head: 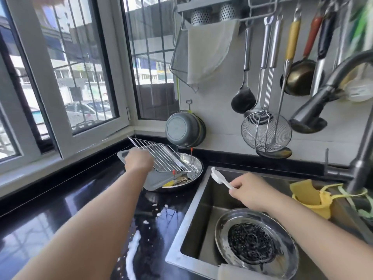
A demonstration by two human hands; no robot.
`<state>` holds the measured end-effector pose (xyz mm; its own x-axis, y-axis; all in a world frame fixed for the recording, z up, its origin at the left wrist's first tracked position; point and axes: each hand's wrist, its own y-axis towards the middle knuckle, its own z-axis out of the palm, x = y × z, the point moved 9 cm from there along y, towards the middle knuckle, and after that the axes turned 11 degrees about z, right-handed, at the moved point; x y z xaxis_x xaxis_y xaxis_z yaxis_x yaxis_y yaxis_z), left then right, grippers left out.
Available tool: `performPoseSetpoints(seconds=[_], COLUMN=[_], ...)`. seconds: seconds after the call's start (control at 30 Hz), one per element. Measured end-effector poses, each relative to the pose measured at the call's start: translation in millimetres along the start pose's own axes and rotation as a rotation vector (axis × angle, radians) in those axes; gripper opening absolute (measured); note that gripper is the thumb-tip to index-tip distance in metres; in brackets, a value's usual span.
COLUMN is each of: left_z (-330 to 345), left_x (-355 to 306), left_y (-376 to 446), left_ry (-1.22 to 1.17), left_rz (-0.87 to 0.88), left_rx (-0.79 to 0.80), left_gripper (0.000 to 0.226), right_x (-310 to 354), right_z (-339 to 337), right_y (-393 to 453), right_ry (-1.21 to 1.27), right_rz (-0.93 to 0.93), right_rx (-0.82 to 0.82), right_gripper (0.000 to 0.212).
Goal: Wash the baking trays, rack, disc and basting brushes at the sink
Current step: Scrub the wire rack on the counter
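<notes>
Steel wire rack (161, 156) is tilted up over a grey tray (153, 181) and a round steel pan (194, 164) at the back of the black counter (66, 199). The left arm reaches straight out across the counter, and the left hand (138, 161) is seen from behind, its knuckles curled at the rack's near left edge; the fingers themselves are hidden, so I cannot tell how they close on the wire. The right arm stretches over the sink (203, 209), wrist bent slightly. The right hand (249, 190) has its fingers curled round the handle of a white brush (219, 176), whose head points up and left, above the sink's back left corner. Down in the sink lies a round steel tray (282, 229) with a dark perforated disc (251, 243) in it. White suds (133, 249) streak the counter beside the sink.
</notes>
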<state>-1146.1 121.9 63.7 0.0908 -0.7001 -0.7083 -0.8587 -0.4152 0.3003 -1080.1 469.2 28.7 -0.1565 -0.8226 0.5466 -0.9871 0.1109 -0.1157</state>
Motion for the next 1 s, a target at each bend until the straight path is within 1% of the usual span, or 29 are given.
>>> performPoseSetpoints(seconds=[0.1,0.17,0.2,0.3,0.33,0.37,0.4,0.43,0.47,0.5,0.53,0.57,0.7,0.77,0.87,0.97,1.0], left_z=[-23.5,-44.1,-55.8,-103.7,-118.5,-127.9,-133.4,-143.1,-138.8,-129.3,-121.6,-114.0,-56.7,-24.5,2.4,-2.2,-8.1], left_x=[-1.2,4.5,7.4,0.3,-1.8,-4.8,-9.0,-17.4,-12.7,-11.6,-15.0,-13.7,13.3,34.5,71.9,88.9,93.6], left_y=[3.4,11.8,11.8,-13.8,-20.7,-30.2,-42.3,-67.5,-75.7,-89.7,-96.7,-111.2,-187.1,-220.3,-243.1,-234.1,-226.1], left_ry=[-0.096,-0.133,-0.172,-0.416,-0.444,-0.552,-0.627,-0.487,-0.647,-1.004,-1.117,-1.139,-1.064,-1.064,-0.962,-0.854,-0.732], left_rz=[0.013,0.072,0.075,0.059,0.069,0.067,0.034,-0.012,-0.105,-0.195,-0.173,-0.183,-0.292,-0.344,-0.419,-0.380,-0.314], left_rx=[-0.102,-0.174,-0.208,-0.338,-0.363,-0.353,-0.303,-0.287,-0.230,-0.178,-0.107,-0.056,0.140,0.242,0.377,0.394,0.393], left_gripper=[0.025,0.013,0.009,0.010,0.015,0.022,0.027,0.028,0.028,0.026,0.024,0.023,0.019,0.017,0.011,0.012,0.011], right_x=[-14.0,-20.2,-21.8,-23.2,-22.4,-21.2,-20.5,-20.8,-22.8,-26.6,-32.0,-38.8,-76.9,-89.5,-85.8,-53.4,-36.9], right_z=[0.6,3.2,4.2,3.5,2.4,0.9,-1.6,-5.6,-11.0,-17.8,-25.2,-33.1,-45.0,-33.5,-17.1,-2.5,5.5], right_y=[-2.6,-4.1,-4.8,-9.9,-13.0,-16.6,-20.4,-24.0,-27.6,-31.5,-35.3,-39.3,-57.6,-65.5,-73.4,-76.2,-77.2], right_ry=[0.025,0.062,0.081,0.121,0.120,0.112,0.103,0.098,0.101,0.111,0.122,0.135,0.199,0.156,0.107,0.031,0.005], right_rz=[0.050,0.081,0.093,0.112,0.110,0.103,0.096,0.092,0.093,0.097,0.104,0.110,0.133,0.127,0.097,0.000,-0.048], right_rx=[0.006,0.006,0.003,-0.009,-0.012,-0.014,-0.017,-0.024,-0.034,-0.046,-0.063,-0.087,-0.209,-0.220,-0.194,-0.158,-0.134], right_gripper=[0.028,0.030,0.031,0.032,0.032,0.031,0.029,0.028,0.028,0.027,0.025,0.023,0.023,0.020,0.020,0.017,0.016])
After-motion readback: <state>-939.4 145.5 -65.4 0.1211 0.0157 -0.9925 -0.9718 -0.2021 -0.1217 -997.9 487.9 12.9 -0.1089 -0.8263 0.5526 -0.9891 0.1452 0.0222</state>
